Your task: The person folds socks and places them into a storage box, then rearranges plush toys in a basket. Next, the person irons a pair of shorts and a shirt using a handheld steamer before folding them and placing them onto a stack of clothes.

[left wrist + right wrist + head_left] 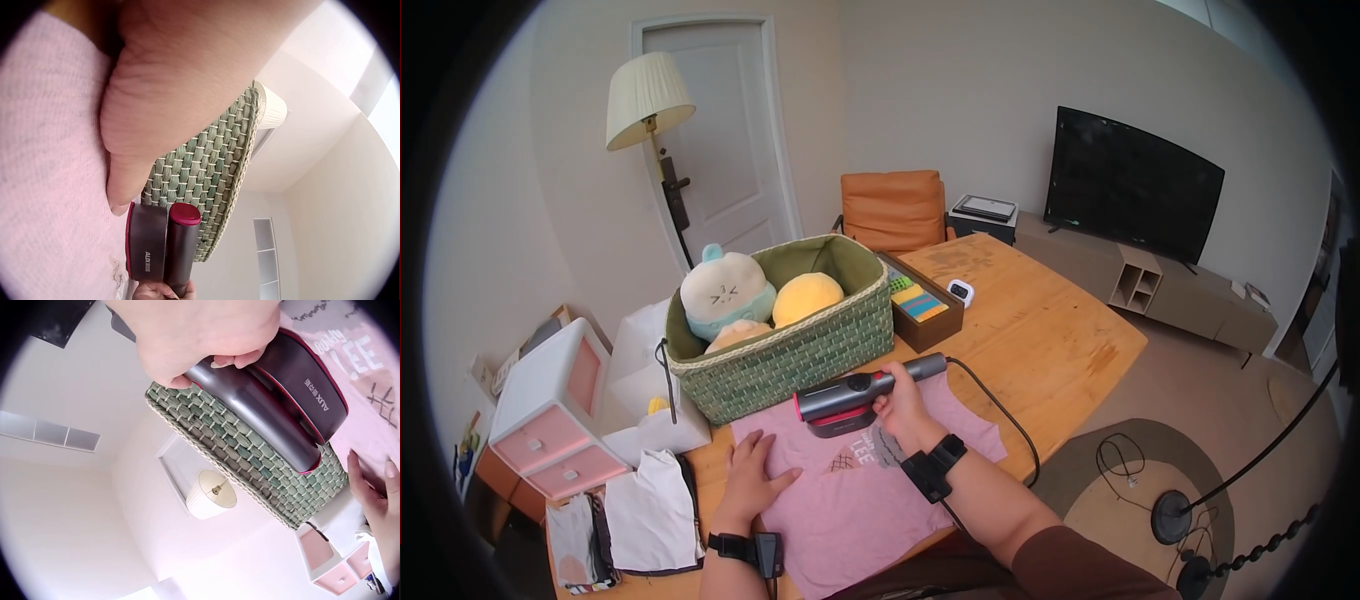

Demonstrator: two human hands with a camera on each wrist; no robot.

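Observation:
A pink shirt (840,520) with printed lettering lies spread on the wooden table (1040,340). My right hand (905,408) grips the handle of a dark grey and red handheld garment steamer (825,400), its head low over the upper part of the shirt. In the right wrist view the fingers curl round the steamer (250,406), which has AUX lettering on its head. My left hand (752,474) rests on the shirt's left side with fingers spread, a little left of the steamer head. The left wrist view shows that palm (169,81) against the pink cloth.
Just behind the shirt stands a green woven basket (800,350) of plush toys. A wooden box (935,322) and small white timer (961,292) sit beyond it. Folded clothes (650,510) and pink-white drawers (565,420) are at left. The steamer's black cord (1010,420) loops right.

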